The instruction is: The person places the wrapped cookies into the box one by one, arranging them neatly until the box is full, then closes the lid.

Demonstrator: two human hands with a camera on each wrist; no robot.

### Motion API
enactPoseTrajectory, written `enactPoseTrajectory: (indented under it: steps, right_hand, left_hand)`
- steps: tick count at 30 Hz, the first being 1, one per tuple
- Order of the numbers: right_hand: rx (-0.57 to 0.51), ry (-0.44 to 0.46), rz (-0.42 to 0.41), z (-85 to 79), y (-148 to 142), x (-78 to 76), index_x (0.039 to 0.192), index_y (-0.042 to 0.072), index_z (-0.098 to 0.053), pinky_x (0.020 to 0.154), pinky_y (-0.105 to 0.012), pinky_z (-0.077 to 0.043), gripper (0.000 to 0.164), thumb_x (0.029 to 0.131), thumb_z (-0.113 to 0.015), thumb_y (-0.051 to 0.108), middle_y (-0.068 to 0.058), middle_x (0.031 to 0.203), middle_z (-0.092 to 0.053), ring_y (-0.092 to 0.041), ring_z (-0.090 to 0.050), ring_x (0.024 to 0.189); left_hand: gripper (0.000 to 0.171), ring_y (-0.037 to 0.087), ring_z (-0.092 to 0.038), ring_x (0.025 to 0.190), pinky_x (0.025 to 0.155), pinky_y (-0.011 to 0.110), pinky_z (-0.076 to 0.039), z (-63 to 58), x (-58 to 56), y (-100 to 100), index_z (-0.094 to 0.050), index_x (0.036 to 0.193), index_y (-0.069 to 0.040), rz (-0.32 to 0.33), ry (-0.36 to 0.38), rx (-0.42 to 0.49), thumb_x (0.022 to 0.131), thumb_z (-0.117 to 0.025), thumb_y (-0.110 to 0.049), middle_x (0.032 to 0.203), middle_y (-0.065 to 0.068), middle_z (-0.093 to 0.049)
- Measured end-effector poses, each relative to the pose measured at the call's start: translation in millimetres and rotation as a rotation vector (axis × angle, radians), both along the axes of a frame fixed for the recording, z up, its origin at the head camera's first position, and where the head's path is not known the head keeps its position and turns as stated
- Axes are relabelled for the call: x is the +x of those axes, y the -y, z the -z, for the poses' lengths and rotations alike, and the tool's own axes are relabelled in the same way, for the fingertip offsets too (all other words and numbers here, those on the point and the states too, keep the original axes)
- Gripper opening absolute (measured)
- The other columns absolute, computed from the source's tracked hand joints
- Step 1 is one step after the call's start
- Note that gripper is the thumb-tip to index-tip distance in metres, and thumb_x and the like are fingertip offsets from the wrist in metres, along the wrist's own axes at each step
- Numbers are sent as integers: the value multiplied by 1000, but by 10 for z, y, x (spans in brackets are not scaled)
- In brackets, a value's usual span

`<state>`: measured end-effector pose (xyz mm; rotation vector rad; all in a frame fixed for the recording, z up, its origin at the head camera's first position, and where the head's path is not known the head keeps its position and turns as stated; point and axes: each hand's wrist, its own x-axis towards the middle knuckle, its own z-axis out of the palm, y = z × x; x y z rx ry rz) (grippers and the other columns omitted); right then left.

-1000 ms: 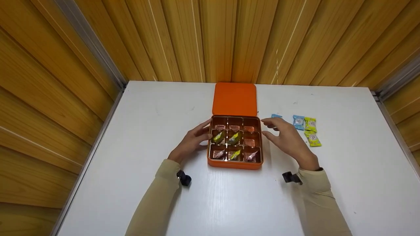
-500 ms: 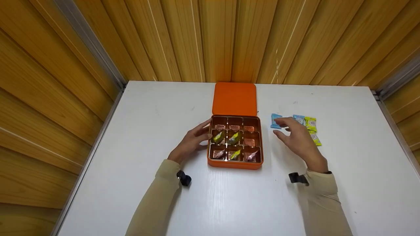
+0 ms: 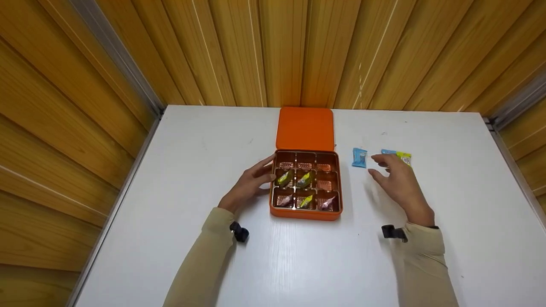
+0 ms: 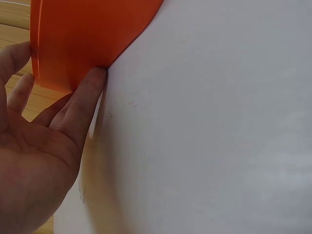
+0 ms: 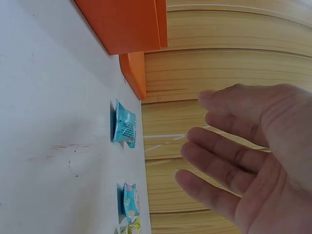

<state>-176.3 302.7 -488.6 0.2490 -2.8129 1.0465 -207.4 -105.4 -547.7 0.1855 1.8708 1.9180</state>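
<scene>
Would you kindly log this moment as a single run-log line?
left hand: touches orange nine-compartment box | right hand: empty, right of blue packet | lid: open | packets inside: middle and front rows

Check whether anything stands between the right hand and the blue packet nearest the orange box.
Nothing visible does: in the head view, only white tabletop shows between the right hand and that blue packet.

Open orange box (image 3: 305,215), five candies (image 3: 304,179) inside
</scene>
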Motion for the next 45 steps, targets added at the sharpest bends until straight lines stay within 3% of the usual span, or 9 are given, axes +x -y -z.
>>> enactPoseTrajectory:
  steps: [14, 24, 30, 36, 45]
  right_hand:
    - [-28, -34, 72, 89, -163, 25, 129, -12, -63, 100, -61, -52, 34, 99, -73, -2, -31, 128, -61, -48, -61, 117]
    - [-20, 87, 186, 99, -244, 54, 140, -10, -57, 109, -61, -47, 42, 102, -70, 3, -31, 134, -56, -48, -55, 126]
    - [-23, 139, 234, 137, -324, 49, 144, -8, -55, 108, -59, -48, 45, 103, -69, 6, -31, 137, -53, -48, -54, 128]
    - [-50, 126, 250, 187, -434, 74, 141, -12, -55, 104, -59, -49, 44, 103, -68, 5, -32, 136, -53, -49, -53, 128]
    - [-34, 95, 273, 263, -510, 77, 139, -13, -57, 102, -60, -47, 43, 102, -67, 5, -34, 132, -55, -51, -55, 126]
  left_hand:
    - [67, 31, -53, 141, 103, 56, -54, 27, -13, 8, -40, 165, -39, 22, -25, -27, 106, -67, -24, 166, 10, -41]
    - [65, 31, -55, 138, 103, 55, -55, 23, -12, 1, -41, 164, -39, 13, -23, -25, 106, -68, -24, 165, 10, -42]
    - [65, 31, -56, 137, 102, 54, -56, 22, -4, -1, -42, 164, -38, 7, -26, -8, 106, -67, -22, 164, 10, -43]
    - [64, 32, -58, 134, 101, 53, -56, 30, 3, -14, -43, 164, -36, -4, -30, 4, 107, -66, -19, 164, 11, -44]
    - [64, 28, -58, 136, 102, 52, -56, 28, -9, -24, -44, 162, -42, -10, -6, 10, 106, -65, -19, 162, 5, -46]
